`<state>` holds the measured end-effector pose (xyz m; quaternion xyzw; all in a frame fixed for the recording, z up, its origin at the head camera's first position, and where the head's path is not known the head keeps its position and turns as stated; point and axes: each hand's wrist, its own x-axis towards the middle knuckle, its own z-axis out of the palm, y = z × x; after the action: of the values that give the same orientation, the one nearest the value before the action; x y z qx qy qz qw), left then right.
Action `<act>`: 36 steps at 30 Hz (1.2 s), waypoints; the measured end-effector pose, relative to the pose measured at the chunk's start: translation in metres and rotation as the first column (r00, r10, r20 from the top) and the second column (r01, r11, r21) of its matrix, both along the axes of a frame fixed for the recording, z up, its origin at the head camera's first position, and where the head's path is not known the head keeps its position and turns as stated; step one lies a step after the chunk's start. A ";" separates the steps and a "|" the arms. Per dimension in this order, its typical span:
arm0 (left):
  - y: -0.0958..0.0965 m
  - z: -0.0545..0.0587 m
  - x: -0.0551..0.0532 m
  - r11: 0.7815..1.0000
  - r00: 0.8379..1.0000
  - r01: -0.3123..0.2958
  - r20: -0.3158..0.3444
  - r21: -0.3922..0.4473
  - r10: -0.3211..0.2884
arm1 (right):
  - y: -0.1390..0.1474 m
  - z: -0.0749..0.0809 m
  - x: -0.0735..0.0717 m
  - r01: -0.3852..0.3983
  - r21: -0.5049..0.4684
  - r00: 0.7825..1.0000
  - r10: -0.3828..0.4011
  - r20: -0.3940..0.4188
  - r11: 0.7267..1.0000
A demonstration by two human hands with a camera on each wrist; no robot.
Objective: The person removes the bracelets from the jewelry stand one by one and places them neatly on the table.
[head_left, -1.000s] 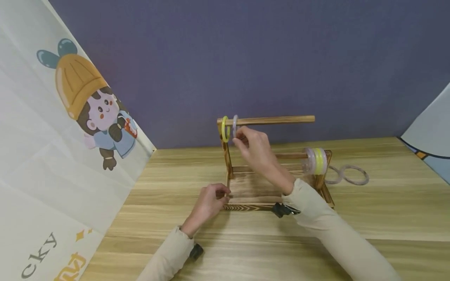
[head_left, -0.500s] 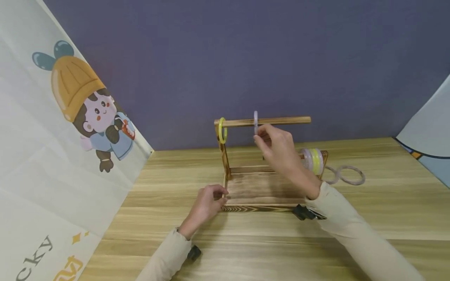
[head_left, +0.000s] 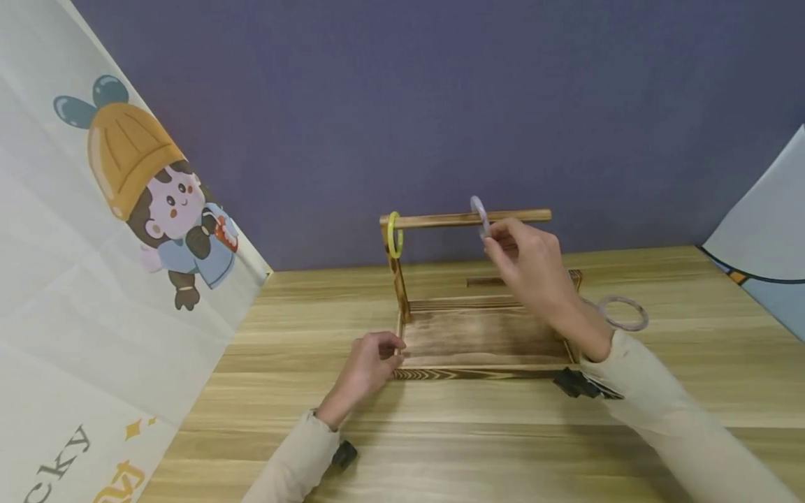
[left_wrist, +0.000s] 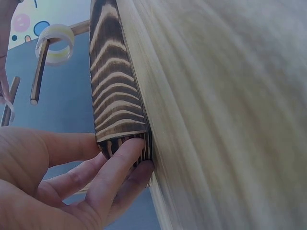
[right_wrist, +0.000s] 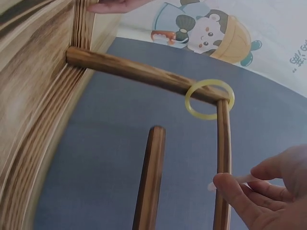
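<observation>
A wooden bangle stand [head_left: 478, 339] with two bars stands on the table. My right hand [head_left: 531, 262] pinches a lilac bangle [right_wrist: 244, 179] between thumb and fingers; in the head view it is tilted and encircles the upper bar [head_left: 440, 221] past its middle. At the upper bar's left end, by the upright, hangs a yellow bangle [head_left: 390, 235]. My left hand [head_left: 367, 367] grips the stand's front left corner, fingertips against its striped end [left_wrist: 120, 115]. Several stacked bangles [left_wrist: 68, 48] sit on the lower bar [left_wrist: 40, 72], hidden behind my right hand in the head view.
Right of the stand, a loose bangle [head_left: 644, 318] lies on the wood-grain table [head_left: 453, 433], partly overlapped by another mostly behind my right wrist. A dark blue backdrop [head_left: 402, 126] rises behind. At left is a white cloth [head_left: 63, 279] with a cartoon print.
My right hand has carried the lilac bangle rightward along the upper bar, from near the yellow bangle to past the middle, and the bangle has tilted. The left hand keeps its place at the corner.
</observation>
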<state>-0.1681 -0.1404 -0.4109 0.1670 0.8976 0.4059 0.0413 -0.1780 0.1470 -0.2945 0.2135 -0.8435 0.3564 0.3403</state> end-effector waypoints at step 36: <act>0.000 -0.002 0.000 1.000 1.000 -0.002 0.015 0.017 0.001 | 0.093 -0.013 0.021 0.245 -0.068 0.965 -0.250 -0.082 0.967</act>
<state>-0.1684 -0.1402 -0.4128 0.1636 0.8939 0.4147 0.0464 -0.1572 0.2400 -0.3071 0.1124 -0.8369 0.3249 0.4260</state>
